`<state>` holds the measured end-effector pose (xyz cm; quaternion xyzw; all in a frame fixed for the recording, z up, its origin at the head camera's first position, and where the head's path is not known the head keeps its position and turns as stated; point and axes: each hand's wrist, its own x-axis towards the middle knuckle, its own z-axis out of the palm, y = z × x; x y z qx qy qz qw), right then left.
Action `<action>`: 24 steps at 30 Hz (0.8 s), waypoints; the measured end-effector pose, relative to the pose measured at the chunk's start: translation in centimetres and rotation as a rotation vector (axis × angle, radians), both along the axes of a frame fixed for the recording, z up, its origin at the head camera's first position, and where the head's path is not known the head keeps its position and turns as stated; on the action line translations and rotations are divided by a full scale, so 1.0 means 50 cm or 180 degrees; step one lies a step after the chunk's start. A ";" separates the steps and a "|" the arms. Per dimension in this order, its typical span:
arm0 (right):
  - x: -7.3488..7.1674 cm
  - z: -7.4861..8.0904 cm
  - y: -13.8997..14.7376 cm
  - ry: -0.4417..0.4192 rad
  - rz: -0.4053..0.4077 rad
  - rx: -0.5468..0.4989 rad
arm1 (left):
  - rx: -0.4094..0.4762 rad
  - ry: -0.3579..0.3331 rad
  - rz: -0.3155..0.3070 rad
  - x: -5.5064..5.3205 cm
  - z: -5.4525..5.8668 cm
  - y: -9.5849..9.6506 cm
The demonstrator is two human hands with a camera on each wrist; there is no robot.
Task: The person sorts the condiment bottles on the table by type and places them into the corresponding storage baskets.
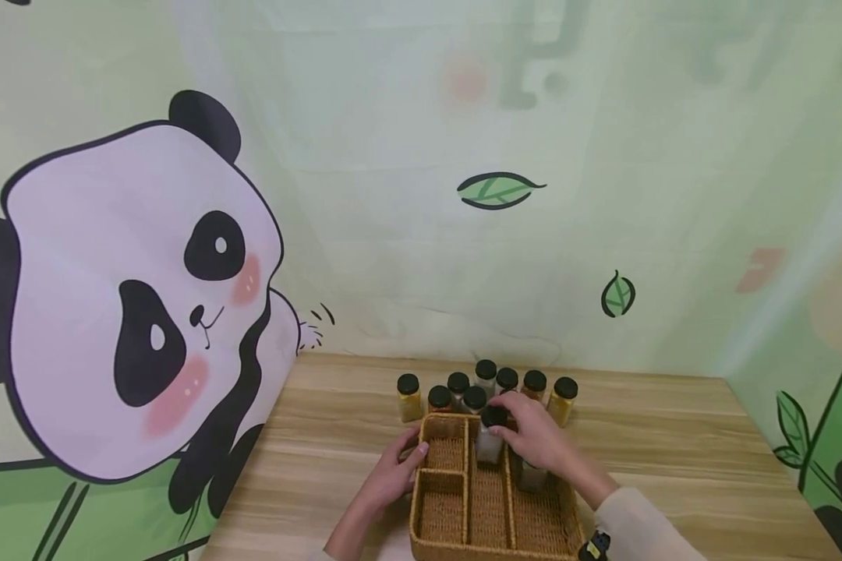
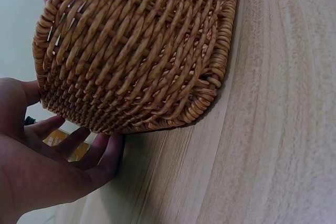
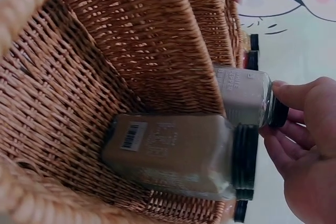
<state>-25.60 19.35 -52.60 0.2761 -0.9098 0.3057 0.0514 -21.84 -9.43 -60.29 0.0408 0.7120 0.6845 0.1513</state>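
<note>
My right hand grips the black lid of a spice jar with pale grey contents. That jar stands partly inside the middle compartment at the far end of the divided wicker basket. In the right wrist view, its label seems to read white pepper. A second jar, holding brown powder, stands in the right-hand compartment beside it. My left hand holds the basket's far left corner, thumb at the rim and fingers against the outer wall, as the left wrist view shows.
Several black-lidded spice jars stand behind the basket, among them a yellow one at the left and another yellow one at the right. The basket rests on a wood-grain table. A panda-printed backdrop rises behind the table.
</note>
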 end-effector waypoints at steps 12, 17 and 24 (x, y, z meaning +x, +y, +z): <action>-0.008 -0.028 -0.010 0.0001 -0.0099 0.0149 | 0.0025 -0.0008 0.0016 -0.004 -0.007 0.001; -0.007 -0.036 -0.011 0.0005 -0.0096 0.0326 | 0.0015 0.0024 0.0012 -0.003 -0.007 0.001; -0.009 -0.037 -0.013 -0.0010 -0.0123 0.0253 | -0.0028 0.0058 0.0014 -0.004 -0.003 0.000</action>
